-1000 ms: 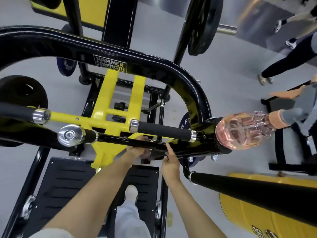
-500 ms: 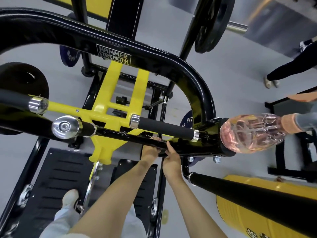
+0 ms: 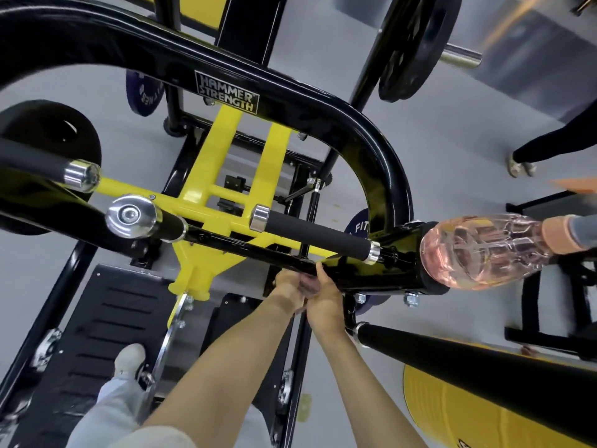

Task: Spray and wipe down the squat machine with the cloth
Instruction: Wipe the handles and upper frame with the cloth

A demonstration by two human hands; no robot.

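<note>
the bottle (image 3: 478, 250) is the container nearest my hands: clear plastic, holding pink liquid, with a peach collar and a grey spray head that runs out of view on the right. its base sits against the end of the squat machine (image 3: 323, 114), where the black arch comes down to the cross tube. a yellow drum (image 3: 478, 415) stands low on the right, partly behind a black padded arm (image 3: 468, 360); i can't see its top or what it holds.

both my forearms reach up the middle, bare, close together. the left hand (image 3: 289, 286) is at the underside of the thin black bar (image 3: 245, 247), just below the foam handle (image 3: 316, 232), knuckles toward me, fingers tucked out of sight. the right hand (image 3: 324, 299) touches it on the right, thumb laid straight up against the bar. a mauve patch shows between them; cloth or fingers, i can't tell. i can't tell either whether each hand is clenched on something or only pressing.

below, my shoe (image 3: 129, 357) rests on the black footplate (image 3: 106, 318). a weight plate (image 3: 416, 43) hangs top right, and another person's leg (image 3: 549, 147) stands on the grey floor well to the right.
</note>
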